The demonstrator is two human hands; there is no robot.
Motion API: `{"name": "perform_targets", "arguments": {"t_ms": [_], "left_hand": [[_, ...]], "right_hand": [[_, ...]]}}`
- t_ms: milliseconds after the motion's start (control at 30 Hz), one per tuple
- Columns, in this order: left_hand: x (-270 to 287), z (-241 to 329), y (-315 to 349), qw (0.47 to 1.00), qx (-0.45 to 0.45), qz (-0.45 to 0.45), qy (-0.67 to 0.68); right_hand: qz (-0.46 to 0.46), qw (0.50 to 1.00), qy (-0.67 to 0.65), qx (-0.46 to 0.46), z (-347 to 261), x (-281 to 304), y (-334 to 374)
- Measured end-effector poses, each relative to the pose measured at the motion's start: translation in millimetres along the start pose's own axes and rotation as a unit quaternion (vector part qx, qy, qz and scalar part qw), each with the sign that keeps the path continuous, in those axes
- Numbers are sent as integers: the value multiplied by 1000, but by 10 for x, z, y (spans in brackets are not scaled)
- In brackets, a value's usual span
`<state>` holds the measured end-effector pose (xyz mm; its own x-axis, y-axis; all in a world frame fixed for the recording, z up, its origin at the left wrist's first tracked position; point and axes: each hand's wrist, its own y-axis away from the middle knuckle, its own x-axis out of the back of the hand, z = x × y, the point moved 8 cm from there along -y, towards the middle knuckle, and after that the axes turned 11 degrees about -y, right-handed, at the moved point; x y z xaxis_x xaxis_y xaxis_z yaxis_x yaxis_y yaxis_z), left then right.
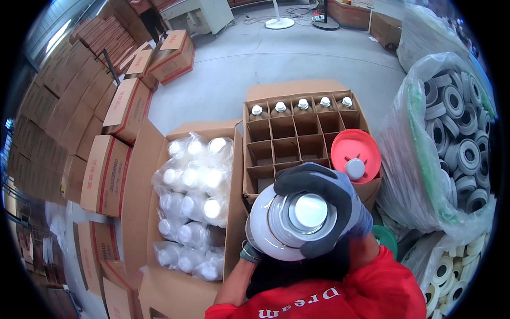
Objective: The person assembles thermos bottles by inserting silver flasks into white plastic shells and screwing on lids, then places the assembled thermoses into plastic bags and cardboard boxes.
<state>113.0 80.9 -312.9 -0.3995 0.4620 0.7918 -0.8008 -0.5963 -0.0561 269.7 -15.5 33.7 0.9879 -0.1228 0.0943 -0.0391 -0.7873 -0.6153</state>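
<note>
Close in front of me is a round, glossy whitish vessel [260, 226], flask-like, seen from above with a shiny white cap [309, 211] at its centre. My right hand [340, 191], in a dark grey glove, curls round the cap and shoulder from the right, thumb and fingers on either side. My left hand [253, 251], also gloved, is at the vessel's lower left side; the vessel hides its fingers. Just beyond, a divided carton [249, 154] holds a far row of bottles with white caps [303, 104]. A red round piece with a grey knob [366, 143] overlaps its right side.
To the left, an open carton [139, 212] holds several plastic-wrapped, white-capped items [194, 178]. On the right stand a clear bag of grey rings [454, 101] and another of cream rings [441, 271]. Closed cartons [106, 170] line the left; a person stands far off.
</note>
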Motion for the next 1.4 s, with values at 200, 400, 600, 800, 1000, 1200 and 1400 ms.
{"name": "perform_targets", "arguments": {"t_ms": [200, 400, 600, 800, 1000, 1200, 1400], "left_hand": [[177, -93, -78, 1000, -4, -9, -6], [378, -222, -111, 999, 9, -30, 0], [388, -122, -76, 999, 6, -37, 4], [478, -176, 103, 999, 17, -23, 15], [632, -196, 445, 999, 26, -1, 33], [742, -240, 731, 998, 34, 19, 40], [687, -296, 914, 997, 43, 26, 53]], "right_hand": [[121, 990, -72, -22, 283, 198, 493], [233, 967, 13, -98, 526, 217, 1063], [212, 977, -7, -19, 123, 279, 688], [140, 984, 110, 8, -246, 101, 594], [97, 983, 149, 39, -292, -212, 510], [185, 980, 75, -16, 357, -686, 799], [172, 982, 73, -28, 744, -964, 975]]}}
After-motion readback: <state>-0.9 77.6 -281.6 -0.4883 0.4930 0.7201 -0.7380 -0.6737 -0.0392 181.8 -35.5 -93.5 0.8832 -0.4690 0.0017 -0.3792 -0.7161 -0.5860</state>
